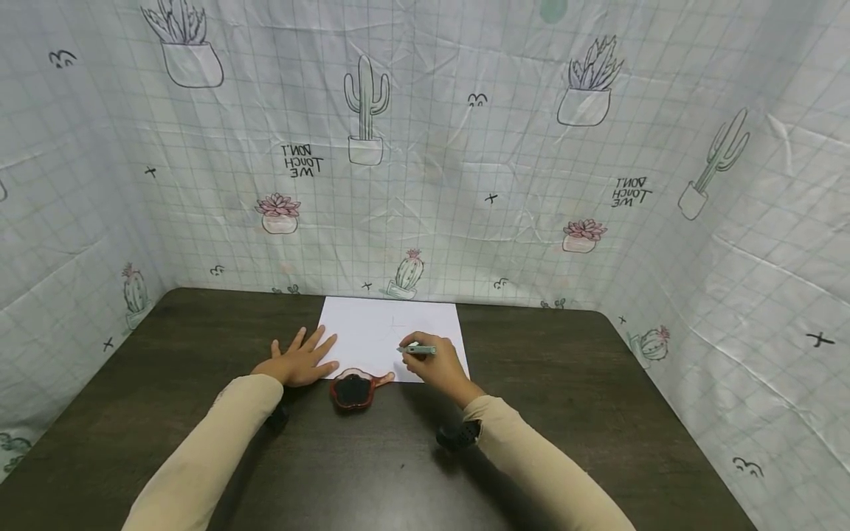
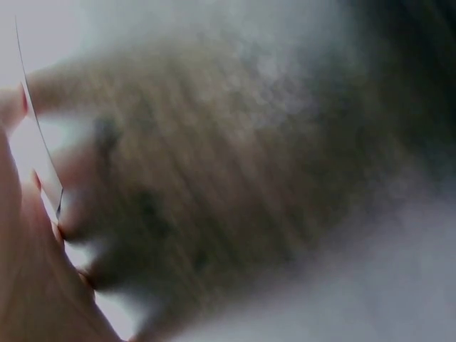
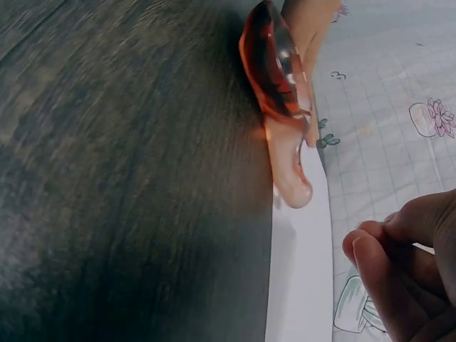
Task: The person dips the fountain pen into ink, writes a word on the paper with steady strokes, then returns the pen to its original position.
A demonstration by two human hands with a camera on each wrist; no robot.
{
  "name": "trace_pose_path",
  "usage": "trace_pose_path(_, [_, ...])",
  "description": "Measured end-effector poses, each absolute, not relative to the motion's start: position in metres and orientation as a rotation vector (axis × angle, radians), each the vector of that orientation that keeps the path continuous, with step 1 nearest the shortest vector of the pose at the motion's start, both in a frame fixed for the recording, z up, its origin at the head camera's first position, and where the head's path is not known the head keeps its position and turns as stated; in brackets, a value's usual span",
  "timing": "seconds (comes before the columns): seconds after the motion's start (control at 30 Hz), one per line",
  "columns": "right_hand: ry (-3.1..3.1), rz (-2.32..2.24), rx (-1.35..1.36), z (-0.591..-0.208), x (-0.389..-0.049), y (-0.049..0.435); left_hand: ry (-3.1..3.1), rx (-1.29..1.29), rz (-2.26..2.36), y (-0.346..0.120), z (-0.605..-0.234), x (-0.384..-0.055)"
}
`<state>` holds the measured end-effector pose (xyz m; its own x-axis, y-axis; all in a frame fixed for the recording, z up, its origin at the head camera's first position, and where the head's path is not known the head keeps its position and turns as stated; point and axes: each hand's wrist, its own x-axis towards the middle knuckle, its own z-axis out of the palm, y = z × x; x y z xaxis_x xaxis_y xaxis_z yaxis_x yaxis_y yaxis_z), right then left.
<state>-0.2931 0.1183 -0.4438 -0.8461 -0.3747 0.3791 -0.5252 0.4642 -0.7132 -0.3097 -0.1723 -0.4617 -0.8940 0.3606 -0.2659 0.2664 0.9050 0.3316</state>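
Note:
A white sheet of paper (image 1: 358, 317) lies toward the far side of the table, with faint thin lines drawn around its middle. My left hand (image 1: 299, 363) rests with fingers spread over the paper's near left corner. The right hand (image 1: 434, 363) pinches a pale green marker (image 1: 423, 349) above the right half of the sheet, its tip pointing left. Between the hands, a flower-shaped hand mirror (image 1: 353, 391) with a red rim overlaps the paper's near edge, handle to the right. In the right wrist view, the mirror's handle (image 3: 288, 167) looks clear and pinkish.
The dark wood-grain table (image 1: 531, 413) extends on both sides and toward me. A pale cloth (image 1: 438, 184) printed with cacti and a grid surrounds the table at the back and sides. Dark wrist straps (image 1: 468, 431) sit at the sleeves. Most of the left wrist view is blurred.

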Motion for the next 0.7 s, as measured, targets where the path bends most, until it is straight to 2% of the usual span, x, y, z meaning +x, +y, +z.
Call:
trace_pose_path(0.47, [-2.511, 1.256, 0.91, -0.4484, -0.2952, 0.1172, 2.735, 0.44, 0.415, -0.1704, -0.4566, -0.3079])
trace_pose_path(0.57, [-2.523, 1.418, 0.895, -0.4473, -0.296, 0.1166, 2.731, 0.443, 0.416, -0.1704, -0.4548, -0.3078])
trace_pose_path(0.7, [-2.485, 1.847, 0.845, -0.44, -0.294, 0.1164, 2.722, 0.449, 0.418, -0.171, -0.454, -0.3087])
